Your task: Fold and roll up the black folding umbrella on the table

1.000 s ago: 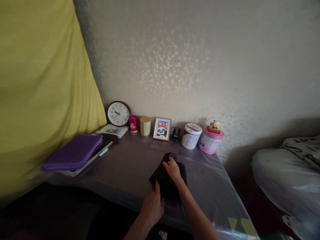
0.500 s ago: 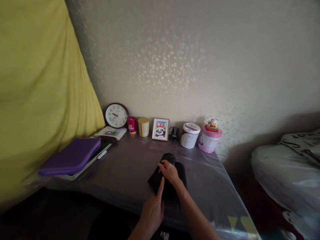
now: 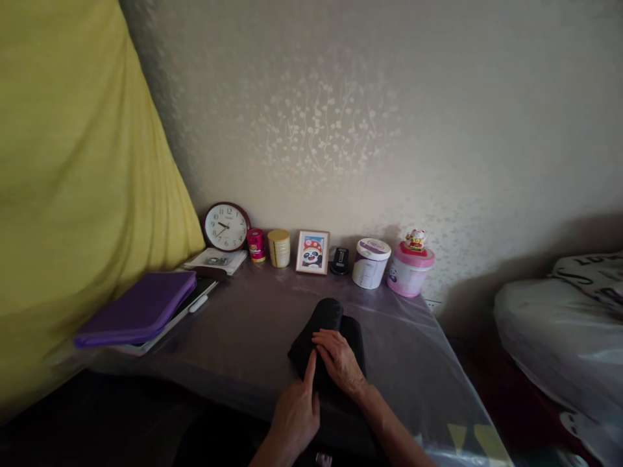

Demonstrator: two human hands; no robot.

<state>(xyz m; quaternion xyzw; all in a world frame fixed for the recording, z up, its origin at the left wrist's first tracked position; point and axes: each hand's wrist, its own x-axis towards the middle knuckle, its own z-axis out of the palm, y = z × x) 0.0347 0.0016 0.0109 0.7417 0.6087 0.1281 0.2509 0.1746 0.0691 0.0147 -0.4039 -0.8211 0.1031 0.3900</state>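
A folded black cloth item (image 3: 325, 316) lies on the table, with a rounded roll-like fold on its far side and a squarer part to the right. My right hand (image 3: 339, 360) rests flat over the middle of it, fingers stretched out and pointing left. My left hand (image 3: 296, 410) is at its near left side. Its index finger is extended onto the black cloth beside my right fingertips, and the thumb stands apart. The other left fingers are hidden beneath the hand. The cloth's near edge is dark and hard to make out.
Along the wall stand a clock (image 3: 227, 226), a pink can (image 3: 256, 245), a yellow-lidded can (image 3: 279, 248), a framed panda picture (image 3: 312, 251), a small black device (image 3: 340, 261), a white tub (image 3: 370, 266) and a pink tub (image 3: 409, 272). A purple folder (image 3: 139, 308) lies left.
My right hand has slid back toward me and right, and its fingers now lie flatter on the black cloth. The left hand stays nearly in place.
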